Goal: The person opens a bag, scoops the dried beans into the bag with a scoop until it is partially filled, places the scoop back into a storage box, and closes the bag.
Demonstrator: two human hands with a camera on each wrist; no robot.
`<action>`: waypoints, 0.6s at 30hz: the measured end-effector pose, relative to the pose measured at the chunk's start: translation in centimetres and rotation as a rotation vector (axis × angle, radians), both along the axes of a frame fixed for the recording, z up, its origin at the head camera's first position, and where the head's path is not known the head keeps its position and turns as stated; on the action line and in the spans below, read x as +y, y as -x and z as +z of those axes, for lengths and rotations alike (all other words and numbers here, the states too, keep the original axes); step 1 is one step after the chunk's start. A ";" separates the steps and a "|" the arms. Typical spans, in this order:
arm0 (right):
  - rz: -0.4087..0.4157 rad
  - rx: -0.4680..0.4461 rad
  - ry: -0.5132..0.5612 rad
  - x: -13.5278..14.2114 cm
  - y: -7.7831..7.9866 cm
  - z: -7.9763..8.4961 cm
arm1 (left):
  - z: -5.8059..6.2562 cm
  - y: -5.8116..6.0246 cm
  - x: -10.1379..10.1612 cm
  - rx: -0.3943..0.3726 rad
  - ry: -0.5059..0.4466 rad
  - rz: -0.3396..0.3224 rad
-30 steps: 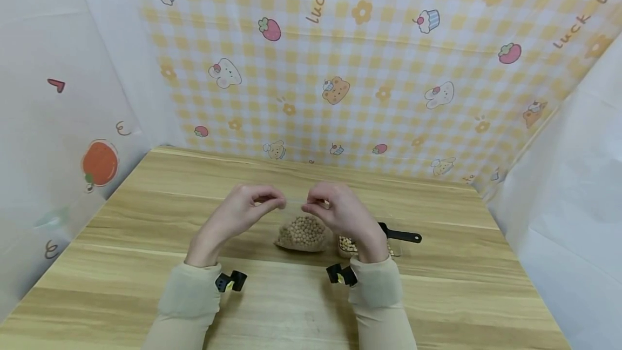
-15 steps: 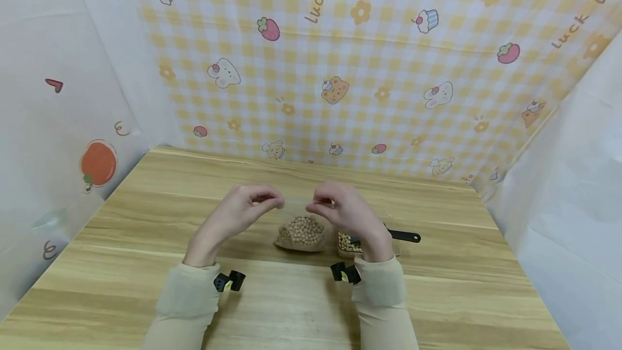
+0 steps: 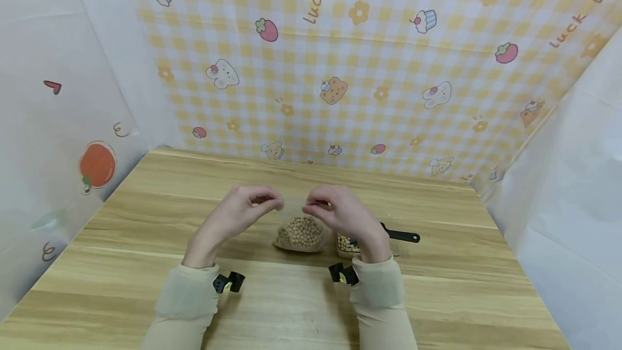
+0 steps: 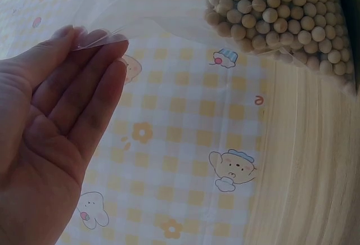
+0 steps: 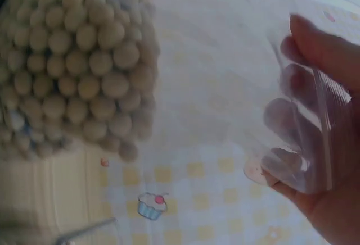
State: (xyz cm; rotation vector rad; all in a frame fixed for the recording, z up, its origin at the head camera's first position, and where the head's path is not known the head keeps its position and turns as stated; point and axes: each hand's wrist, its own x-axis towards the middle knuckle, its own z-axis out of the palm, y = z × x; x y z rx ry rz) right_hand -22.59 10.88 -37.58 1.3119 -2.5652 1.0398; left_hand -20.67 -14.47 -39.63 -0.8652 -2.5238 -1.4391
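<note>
A clear plastic zip bag [image 3: 311, 211], its lower part filled with small round beige balls [image 3: 302, 232], stands on the table in the head view. My left hand [image 3: 238, 212] pinches one top corner between thumb and fingertips. At the opposite side of the bag's mouth, my right hand [image 3: 342, 212] pinches the top edge with its thumb and fingers. The left wrist view shows the film [image 4: 101, 41] between the left fingertips. Through the film [image 5: 225, 87] in the right wrist view, several fingers show behind the zip strip.
Close to the right hand stands a clear box [image 3: 347, 254] of similar balls, partly hidden by the right wrist. A black-handled tool [image 3: 404, 235] lies across it, handle pointing right. A checked cloth [image 3: 291, 69] hangs behind the wooden table [image 3: 272, 307].
My right hand shifted slightly right, away from the left hand, then came back left. The left hand and the filled bag stay nearly in place.
</note>
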 end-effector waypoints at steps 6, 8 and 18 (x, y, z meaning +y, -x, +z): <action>0.010 -0.043 0.045 0.0 0.2 -0.2 | 0.0 0.0 0.0 0.001 0.000 0.006; -0.020 -0.103 0.053 0.3 0.1 -0.2 | 0.0 0.1 0.0 0.000 0.001 0.012; -0.026 -0.024 0.035 1.1 0.5 -0.4 | -0.1 0.0 -0.1 -0.015 0.002 0.022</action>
